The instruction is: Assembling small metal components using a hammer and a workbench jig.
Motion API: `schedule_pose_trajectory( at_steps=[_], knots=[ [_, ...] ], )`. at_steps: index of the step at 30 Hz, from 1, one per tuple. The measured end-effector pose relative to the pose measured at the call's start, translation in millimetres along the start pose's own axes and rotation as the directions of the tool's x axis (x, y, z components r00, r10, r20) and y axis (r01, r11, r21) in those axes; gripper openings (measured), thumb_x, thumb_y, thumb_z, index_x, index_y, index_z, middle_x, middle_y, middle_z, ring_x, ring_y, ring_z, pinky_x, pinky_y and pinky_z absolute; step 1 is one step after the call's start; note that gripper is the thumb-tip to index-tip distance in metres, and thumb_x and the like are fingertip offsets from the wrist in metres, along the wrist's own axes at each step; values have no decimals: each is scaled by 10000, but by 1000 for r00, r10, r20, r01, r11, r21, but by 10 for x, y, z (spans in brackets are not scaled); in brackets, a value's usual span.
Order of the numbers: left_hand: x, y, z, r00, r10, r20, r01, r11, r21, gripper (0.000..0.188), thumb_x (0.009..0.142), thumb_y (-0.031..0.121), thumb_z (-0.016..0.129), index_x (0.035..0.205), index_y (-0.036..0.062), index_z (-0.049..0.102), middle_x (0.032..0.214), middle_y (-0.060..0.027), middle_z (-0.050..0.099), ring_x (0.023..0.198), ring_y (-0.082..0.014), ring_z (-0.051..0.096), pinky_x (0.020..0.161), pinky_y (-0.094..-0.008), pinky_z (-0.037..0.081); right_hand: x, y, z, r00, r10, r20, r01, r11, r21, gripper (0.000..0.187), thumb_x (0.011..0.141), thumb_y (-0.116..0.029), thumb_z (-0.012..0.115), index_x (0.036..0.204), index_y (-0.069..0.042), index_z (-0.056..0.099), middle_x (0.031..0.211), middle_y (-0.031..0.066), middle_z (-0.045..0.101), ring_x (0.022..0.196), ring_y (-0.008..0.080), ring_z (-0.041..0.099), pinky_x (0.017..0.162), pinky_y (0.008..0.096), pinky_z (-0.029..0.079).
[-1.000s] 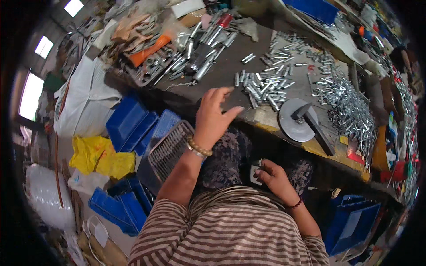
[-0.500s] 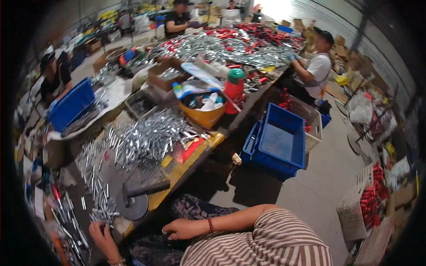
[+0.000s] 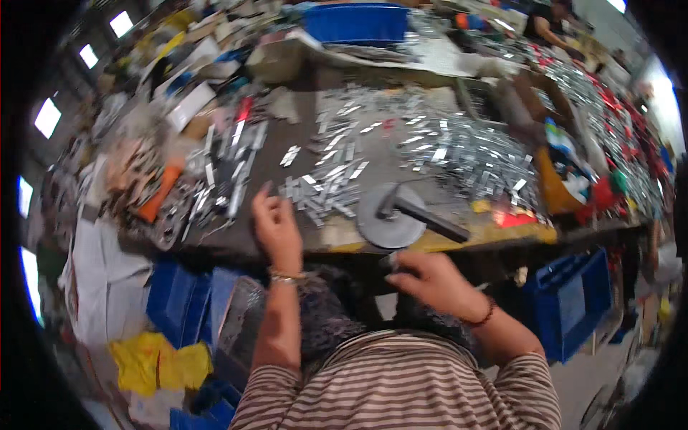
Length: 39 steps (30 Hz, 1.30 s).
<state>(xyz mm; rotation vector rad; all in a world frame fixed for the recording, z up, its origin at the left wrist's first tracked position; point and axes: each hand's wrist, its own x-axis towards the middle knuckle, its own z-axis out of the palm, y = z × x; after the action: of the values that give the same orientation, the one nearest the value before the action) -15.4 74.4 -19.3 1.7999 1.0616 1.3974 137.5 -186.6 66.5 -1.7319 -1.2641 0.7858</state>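
Note:
My left hand [image 3: 277, 228] is at the table's front edge, fingers apart and slightly bent, with nothing plainly in them. Just right of it lies a loose spread of small shiny metal strips [image 3: 326, 190]. My right hand [image 3: 437, 283] is over my lap, in front of the table edge. Its thumb and fingers are pinched together; something small and dark may be at the tips, too blurred to name. Beyond it, a round grey metal disc [image 3: 373, 222] rests on the table, with a dark bar-shaped handle [image 3: 433, 221] lying across it and jutting toward the edge.
A larger heap of metal strips [image 3: 466, 158] covers the table's right part, near a yellow tub [image 3: 559, 183]. Long metal pieces [image 3: 240, 168] and an orange-handled tool [image 3: 159, 193] lie left. Blue crates [image 3: 570, 304] stand below at right; a blue bin [image 3: 356, 24] is at the back.
My view has swung left, squarely facing the table. My left hand has drawn slightly away from the strips; my right hand has lifted off my lap toward the table edge.

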Motion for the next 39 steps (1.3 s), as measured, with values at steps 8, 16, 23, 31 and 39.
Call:
schedule_pose_trajectory(
  at_steps=[8, 16, 23, 31, 39],
  knots=[
    [-101, -56, -149, 999, 36, -41, -35, 999, 35, 543, 1008, 30, 625, 1513, 43, 428, 941, -36, 606, 729, -85, 557, 670, -262, 484, 1295, -1, -82, 912, -368, -180, 213, 802, -558, 176, 831, -128, 741, 963, -41, 664, 904, 151, 624, 824, 364, 657, 711, 461, 532],
    [-40, -17, -77, 998, 35, -46, -30, 993, 115, 547, 979, 35, 647, 1496, 56, 471, 920, -35, 606, 702, -99, 531, 653, -286, 477, 2281, 173, 181, 884, -466, 40, 348, 599, -721, 152, 770, -98, 735, 910, -55, 693, 951, 115, 649, 954, 345, 661, 801, 466, 551],
    [-25, -2, -97, 998, 35, -59, -27, 992, 124, 535, 974, 46, 644, 1486, 61, 487, 897, -33, 608, 727, -129, 564, 682, -313, 501, 2408, 138, 181, 881, -398, 255, 417, 398, -817, 133, 784, -103, 674, 910, -93, 716, 986, 112, 691, 991, 314, 680, 821, 454, 559],
    [-119, 104, -156, 999, -11, -52, 18, 990, 138, 519, 936, 107, 687, 1428, 42, 532, 845, -60, 655, 715, -230, 650, 692, -379, 529, 2560, 240, 174, 806, -447, 389, 537, 273, -798, 100, 824, -123, 649, 870, -83, 728, 946, 135, 723, 933, 328, 726, 786, 457, 578],
    [-106, 104, -149, 999, 7, -48, 1, 987, 163, 530, 939, 109, 687, 1438, 46, 521, 864, -54, 666, 731, -218, 660, 693, -382, 532, 2217, 102, 68, 756, -481, 444, 588, 202, -783, 106, 861, -149, 637, 922, -108, 714, 890, 83, 706, 895, 293, 718, 745, 416, 560]
  ],
)
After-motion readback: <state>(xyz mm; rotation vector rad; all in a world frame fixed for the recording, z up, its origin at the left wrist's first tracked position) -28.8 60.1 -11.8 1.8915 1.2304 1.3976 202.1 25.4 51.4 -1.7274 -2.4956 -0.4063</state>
